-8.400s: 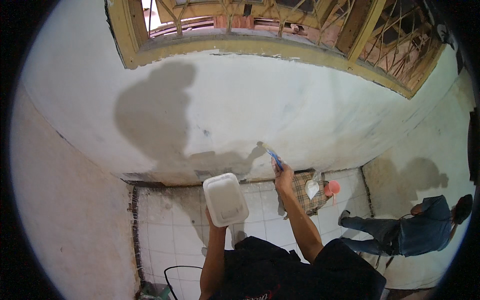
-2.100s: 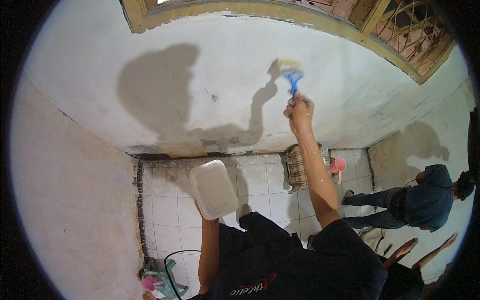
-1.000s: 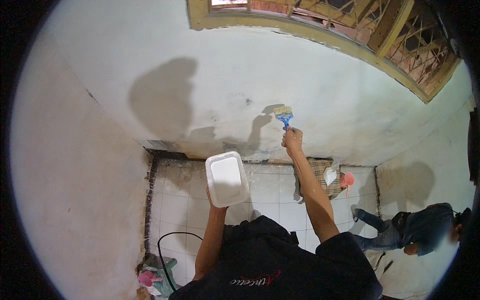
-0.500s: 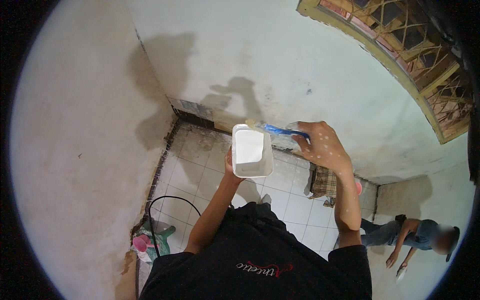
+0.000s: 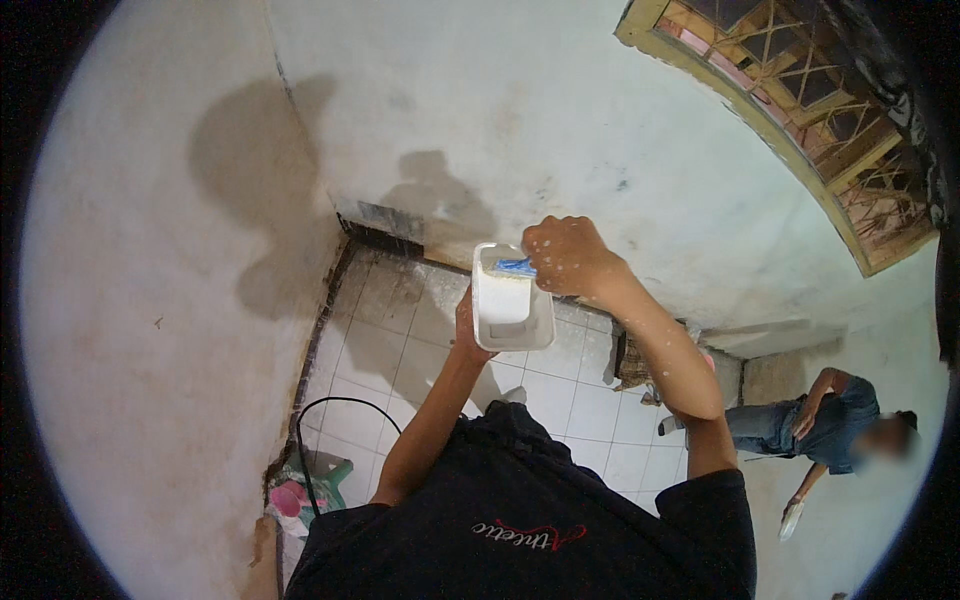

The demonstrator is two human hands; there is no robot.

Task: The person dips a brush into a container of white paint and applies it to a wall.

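White paint [image 5: 505, 302] is held in a rectangular white plastic tub [image 5: 535, 338], the near end of which is thinly covered. The blue-handled paintbrush [image 5: 516, 267] is positioned over the tub's far end; whether its bristles are dipped cannot be told. A stained, pale wall [image 5: 450, 70] is met by a white-tiled floor [image 5: 594, 405]. The tub is clasped along its left side by the left hand [image 5: 468, 325]; the paintbrush is enclosed in the grip of the right hand [image 5: 567, 250], knuckles upward, elbow bent.

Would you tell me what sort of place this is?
Likely an indoor room, perhaps under renovation: note the tiled floor, stained wall and tub of what looks like white paint.
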